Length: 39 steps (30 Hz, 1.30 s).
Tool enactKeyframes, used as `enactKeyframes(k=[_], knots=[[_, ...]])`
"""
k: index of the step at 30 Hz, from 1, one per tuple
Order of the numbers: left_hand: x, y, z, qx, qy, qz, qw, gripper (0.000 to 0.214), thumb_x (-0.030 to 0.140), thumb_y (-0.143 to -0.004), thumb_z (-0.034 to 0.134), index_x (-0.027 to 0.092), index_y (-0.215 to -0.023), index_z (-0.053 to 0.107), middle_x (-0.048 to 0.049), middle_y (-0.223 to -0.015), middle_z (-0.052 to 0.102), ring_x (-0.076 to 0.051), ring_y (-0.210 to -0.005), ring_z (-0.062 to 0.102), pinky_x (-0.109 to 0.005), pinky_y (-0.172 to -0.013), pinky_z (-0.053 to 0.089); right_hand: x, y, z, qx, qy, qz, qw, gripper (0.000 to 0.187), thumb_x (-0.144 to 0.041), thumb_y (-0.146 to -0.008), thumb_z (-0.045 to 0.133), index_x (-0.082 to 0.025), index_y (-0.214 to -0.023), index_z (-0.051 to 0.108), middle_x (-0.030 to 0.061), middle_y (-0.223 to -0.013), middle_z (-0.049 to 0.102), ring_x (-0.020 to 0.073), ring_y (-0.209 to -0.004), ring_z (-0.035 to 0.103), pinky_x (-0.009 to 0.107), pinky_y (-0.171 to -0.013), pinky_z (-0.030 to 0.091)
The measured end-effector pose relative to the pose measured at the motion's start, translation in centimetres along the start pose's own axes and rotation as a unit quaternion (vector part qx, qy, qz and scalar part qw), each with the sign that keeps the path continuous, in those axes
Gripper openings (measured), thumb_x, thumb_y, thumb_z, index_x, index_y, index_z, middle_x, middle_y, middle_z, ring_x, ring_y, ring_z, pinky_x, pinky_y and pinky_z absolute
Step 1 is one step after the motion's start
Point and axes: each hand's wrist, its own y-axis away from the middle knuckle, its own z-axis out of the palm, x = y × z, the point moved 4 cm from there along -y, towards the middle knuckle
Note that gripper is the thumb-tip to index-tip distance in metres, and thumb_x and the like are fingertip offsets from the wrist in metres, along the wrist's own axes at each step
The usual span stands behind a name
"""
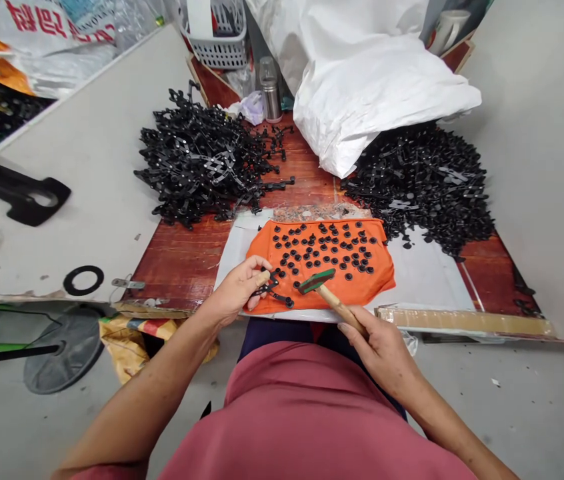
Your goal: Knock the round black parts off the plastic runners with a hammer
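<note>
My left hand (243, 283) pinches a small black linked part (268, 285) at the near left corner of an orange cloth (382, 270). In my right hand (378, 343) is the wooden handle of a hammer (318, 280), whose green head hovers over the cloth, just right of the black part. Many small round black pieces (335, 250) lie spread over the cloth, most with a peg standing up. A short black arm with a round end (287, 301) reaches out from near my left fingers; whether it joins the held part, I cannot tell.
A tangled heap of black linked parts (202, 160) rises at the back left. Another heap of black pieces (427, 187) lies at the right, partly under a white sack (382, 93). A steel flask (271, 93) and a grey basket (219, 47) stand behind. Pale panels flank the table.
</note>
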Motion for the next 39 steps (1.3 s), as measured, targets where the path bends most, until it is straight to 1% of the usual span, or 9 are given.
enactKeyframes(k=[9, 15, 19, 21, 23, 27, 30, 33, 39], knots=[[0.4, -0.3, 0.5, -0.007, -0.015, -0.001, 1.000, 0.052, 0.059, -0.080, 0.076, 0.020, -0.102, 0.050, 0.0134, -0.053, 0.048, -0.002, -0.032, 0.038, -0.013, -0.036, 0.024, 1.0, -0.1, 0.5, -0.001, 0.029, 0.007, 1.000, 0.021, -0.038, -0.103, 0.051, -0.026, -0.104, 0.067, -0.0028, -0.074, 0.067, 0.0169, -0.064, 0.059, 0.027, -0.062, 0.041], [0.5, -0.3, 0.5, 0.011, -0.065, -0.009, 0.998, 0.042, 0.052, -0.084, 0.073, 0.021, -0.100, 0.050, 0.0127, -0.053, 0.051, -0.002, -0.029, 0.035, -0.013, -0.033, 0.017, 0.8, 0.1, 0.3, 0.006, 0.049, 0.004, 0.999, 0.022, -0.038, -0.103, 0.052, -0.026, -0.108, 0.069, -0.0015, -0.075, 0.072, 0.0182, -0.065, 0.065, 0.028, -0.062, 0.046], [0.7, -0.3, 0.6, 0.027, -0.090, -0.012, 0.996, 0.035, 0.045, -0.084, 0.071, 0.021, -0.098, 0.050, 0.0131, -0.051, 0.049, -0.003, -0.030, 0.035, -0.013, -0.033, 0.020, 0.2, -0.3, -0.6, 0.027, 0.075, -0.036, 0.996, 0.037, -0.033, -0.105, 0.047, -0.024, -0.137, 0.062, 0.0053, -0.105, 0.080, 0.0217, -0.085, 0.075, 0.031, -0.073, 0.055], [0.8, -0.3, 0.6, 0.031, -0.096, -0.010, 0.995, 0.033, 0.041, -0.084, 0.071, 0.020, -0.099, 0.051, 0.0130, -0.052, 0.049, -0.003, -0.031, 0.035, -0.013, -0.034, 0.021, -0.9, -0.8, -1.3, 0.041, 0.097, -0.080, 0.991, 0.046, -0.029, -0.106, 0.044, -0.024, -0.151, 0.052, 0.0085, -0.128, 0.075, 0.0228, -0.103, 0.075, 0.033, -0.084, 0.058], [1.0, -0.3, 0.6, 0.025, -0.100, -0.008, 0.995, 0.031, 0.039, -0.083, 0.071, 0.020, -0.100, 0.052, 0.0127, -0.053, 0.050, -0.003, -0.033, 0.037, -0.013, -0.035, 0.023, -2.4, -1.3, -1.9, 0.047, 0.117, -0.120, 0.985, 0.050, -0.027, -0.107, 0.042, -0.026, -0.157, 0.047, 0.0083, -0.139, 0.069, 0.0226, -0.114, 0.073, 0.033, -0.093, 0.057], [1.1, -0.3, 0.6, 0.012, -0.117, 0.000, 0.993, 0.029, 0.036, -0.083, 0.070, 0.020, -0.100, 0.053, 0.0126, -0.052, 0.050, -0.004, -0.034, 0.039, -0.014, -0.036, 0.023, -4.9, -2.3, -2.4, 0.066, 0.134, -0.164, 0.975, 0.051, -0.027, -0.108, 0.039, -0.026, -0.159, 0.045, 0.0089, -0.124, 0.076, 0.0221, -0.102, 0.075, 0.034, -0.094, 0.057], [0.9, -0.4, 0.6, 0.008, -0.118, 0.002, 0.993, 0.028, 0.035, -0.084, 0.070, 0.020, -0.100, 0.052, 0.0142, -0.049, 0.046, -0.004, -0.032, 0.038, -0.014, -0.036, 0.022, -5.3, -3.0, -1.5, 0.074, 0.194, -0.160, 0.965, 0.053, -0.028, -0.108, 0.038, -0.028, -0.160, 0.044, 0.0086, -0.105, 0.077, 0.0209, -0.083, 0.074, 0.031, -0.080, 0.059], [0.5, -0.6, 0.6, 0.009, -0.107, -0.007, 0.994, 0.028, 0.035, -0.084, 0.070, 0.021, -0.099, 0.051, 0.0148, -0.049, 0.046, -0.004, -0.030, 0.037, -0.014, -0.035, 0.021, -4.7, -3.5, -0.3, 0.042, 0.300, -0.140, 0.943, 0.055, -0.024, -0.106, 0.040, -0.031, -0.160, 0.045, 0.0061, -0.088, 0.074, 0.0194, -0.066, 0.068, 0.028, -0.064, 0.055], [0.1, -0.9, 0.3, -0.006, -0.101, -0.025, 0.995, 0.028, 0.036, -0.086, 0.069, 0.021, -0.100, 0.051, 0.0133, -0.050, 0.050, -0.004, -0.028, 0.035, -0.014, -0.033, 0.019, -4.7, -3.5, -0.6, 0.064, 0.300, -0.146, 0.940, 0.056, -0.023, -0.105, 0.038, -0.028, -0.161, 0.042, 0.0087, -0.095, 0.075, 0.0193, -0.070, 0.068, 0.028, -0.062, 0.053]])
